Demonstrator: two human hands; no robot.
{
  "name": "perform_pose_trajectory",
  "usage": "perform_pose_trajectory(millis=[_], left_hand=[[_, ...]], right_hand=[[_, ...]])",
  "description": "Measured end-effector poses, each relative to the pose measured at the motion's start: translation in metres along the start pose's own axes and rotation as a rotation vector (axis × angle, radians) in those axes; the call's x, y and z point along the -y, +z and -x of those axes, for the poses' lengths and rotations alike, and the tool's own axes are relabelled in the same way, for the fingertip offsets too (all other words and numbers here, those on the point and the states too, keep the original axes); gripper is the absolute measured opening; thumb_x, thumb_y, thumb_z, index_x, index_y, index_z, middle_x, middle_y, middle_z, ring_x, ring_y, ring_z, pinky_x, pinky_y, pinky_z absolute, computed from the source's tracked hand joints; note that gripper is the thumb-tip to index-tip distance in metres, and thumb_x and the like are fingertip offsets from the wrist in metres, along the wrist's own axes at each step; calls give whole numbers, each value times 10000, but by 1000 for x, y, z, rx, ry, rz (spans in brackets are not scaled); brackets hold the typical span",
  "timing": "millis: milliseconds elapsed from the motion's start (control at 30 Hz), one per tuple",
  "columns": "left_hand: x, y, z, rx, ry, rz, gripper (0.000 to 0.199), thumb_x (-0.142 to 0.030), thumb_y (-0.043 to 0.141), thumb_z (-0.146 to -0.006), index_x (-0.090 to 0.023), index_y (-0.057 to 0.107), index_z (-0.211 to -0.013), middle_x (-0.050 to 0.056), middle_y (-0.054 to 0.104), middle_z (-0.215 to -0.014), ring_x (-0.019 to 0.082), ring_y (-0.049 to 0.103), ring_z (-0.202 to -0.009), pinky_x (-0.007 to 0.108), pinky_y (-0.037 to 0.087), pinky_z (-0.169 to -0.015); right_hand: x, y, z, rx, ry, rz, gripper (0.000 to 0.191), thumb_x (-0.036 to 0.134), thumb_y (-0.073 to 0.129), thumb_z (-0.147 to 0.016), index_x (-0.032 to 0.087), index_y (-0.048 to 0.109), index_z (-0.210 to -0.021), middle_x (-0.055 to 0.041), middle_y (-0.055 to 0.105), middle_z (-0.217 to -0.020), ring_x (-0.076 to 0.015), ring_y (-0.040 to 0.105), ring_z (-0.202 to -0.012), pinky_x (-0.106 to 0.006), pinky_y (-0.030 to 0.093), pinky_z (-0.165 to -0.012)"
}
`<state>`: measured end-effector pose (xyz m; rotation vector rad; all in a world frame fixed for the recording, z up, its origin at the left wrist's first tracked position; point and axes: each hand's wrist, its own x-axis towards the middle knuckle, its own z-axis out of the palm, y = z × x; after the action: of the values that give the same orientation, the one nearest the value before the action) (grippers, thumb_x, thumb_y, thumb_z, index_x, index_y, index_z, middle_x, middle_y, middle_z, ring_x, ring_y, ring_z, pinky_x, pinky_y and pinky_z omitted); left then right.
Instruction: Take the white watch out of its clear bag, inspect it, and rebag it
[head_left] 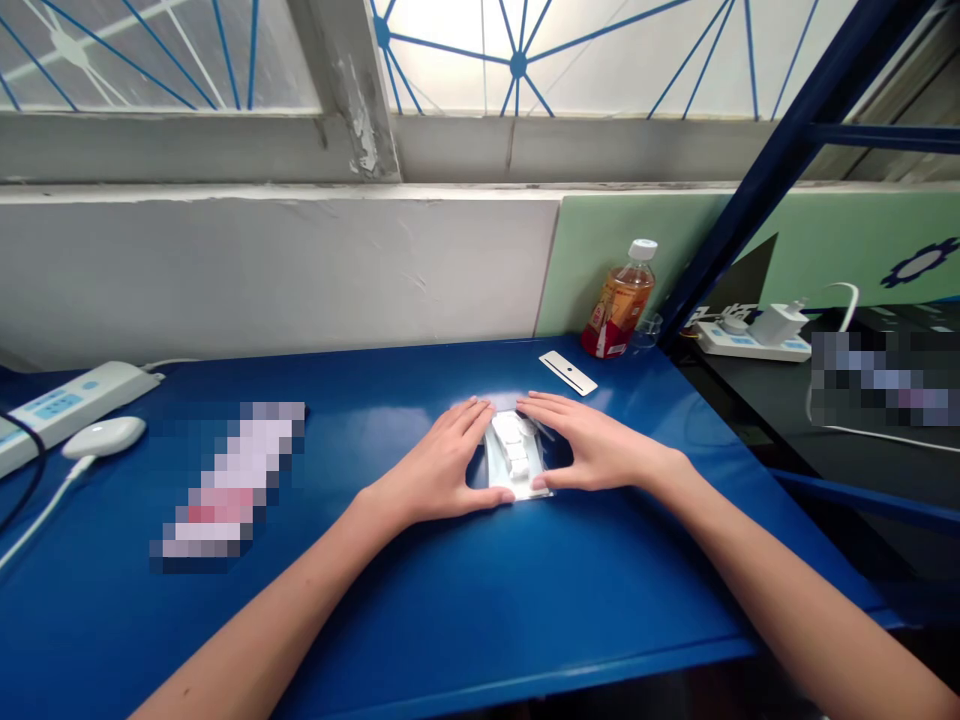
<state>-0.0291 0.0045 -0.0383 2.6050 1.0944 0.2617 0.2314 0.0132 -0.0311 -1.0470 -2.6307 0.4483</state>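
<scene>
A small clear plastic packet (515,450) lies flat on the blue table (450,620), with a white strap-like item (514,440) in or on it. To its left rests my left hand (450,460), fingers stretched forward and thumb reaching to the packet's near edge. My right hand (581,445) mirrors it on the other side, its thumb at the near right corner and its fingertips by the far edge. Both hands are open and frame the packet without being closed around it. I cannot tell how firmly the fingers touch it.
Behind the hands are a white slotted card (568,373) and a drink bottle (621,300) near the wall. A blurred-out phone-like object (236,480), a white charger puck (105,437) and a power strip (82,395) lie left. A blue metal post (772,160) slants at right.
</scene>
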Motion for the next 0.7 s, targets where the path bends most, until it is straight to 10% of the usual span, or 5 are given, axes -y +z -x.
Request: perform_pose_trajectory(millis=[700], left_hand=[[6, -3, -2, 34, -5, 8, 1107, -811, 579, -711, -149, 238, -1529, 168, 282, -1577, 350, 206, -1469, 508, 156, -1191]], right_hand=[[2, 3, 0, 93, 115, -41, 1143, 692, 693, -690, 62, 245, -1532, -216, 283, -1567, -380, 185, -1471, -533, 287, -1163]])
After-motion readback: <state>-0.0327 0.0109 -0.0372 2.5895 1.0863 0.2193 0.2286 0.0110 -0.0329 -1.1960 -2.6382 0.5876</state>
